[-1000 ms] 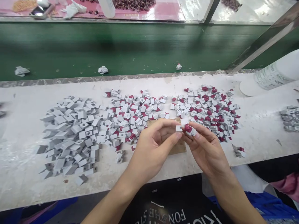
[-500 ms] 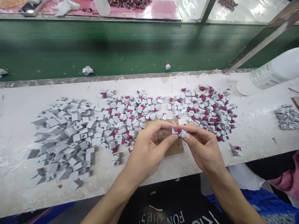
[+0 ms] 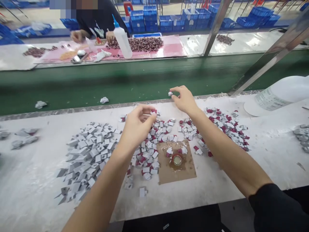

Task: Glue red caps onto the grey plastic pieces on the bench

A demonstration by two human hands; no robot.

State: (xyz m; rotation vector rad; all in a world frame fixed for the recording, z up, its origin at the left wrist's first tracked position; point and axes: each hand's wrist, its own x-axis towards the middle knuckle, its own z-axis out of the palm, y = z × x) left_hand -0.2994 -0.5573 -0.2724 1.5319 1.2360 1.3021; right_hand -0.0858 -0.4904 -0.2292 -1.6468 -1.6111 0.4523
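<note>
My left hand (image 3: 140,124) is over the back of the mixed pile (image 3: 151,151) of small grey-and-dark-red plastic pieces. Its thumb and fingertips close around one grey-and-red piece (image 3: 154,111). My right hand (image 3: 185,100) reaches forward to the near edge of the green belt (image 3: 142,82), thumb and index finger pinching a small light grey piece (image 3: 170,93). Below both hands, a brown cardboard square (image 3: 169,175) bears a round cap (image 3: 177,160) in wet-looking liquid and a few grey-and-red pieces (image 3: 169,150).
Plain grey pieces (image 3: 89,158) are heaped at left; more red-and-grey pieces (image 3: 224,125) lie at right. A white bottle (image 3: 277,96) lies near the metal post (image 3: 256,67). Crumpled scraps (image 3: 104,100) rest on the belt. Across it, a person's hands (image 3: 111,36) work near a squeeze bottle (image 3: 123,42).
My hands have parted from the piece they held together over the cardboard. The right went forward to the belt, the left to the pile. My view has tilted up.
</note>
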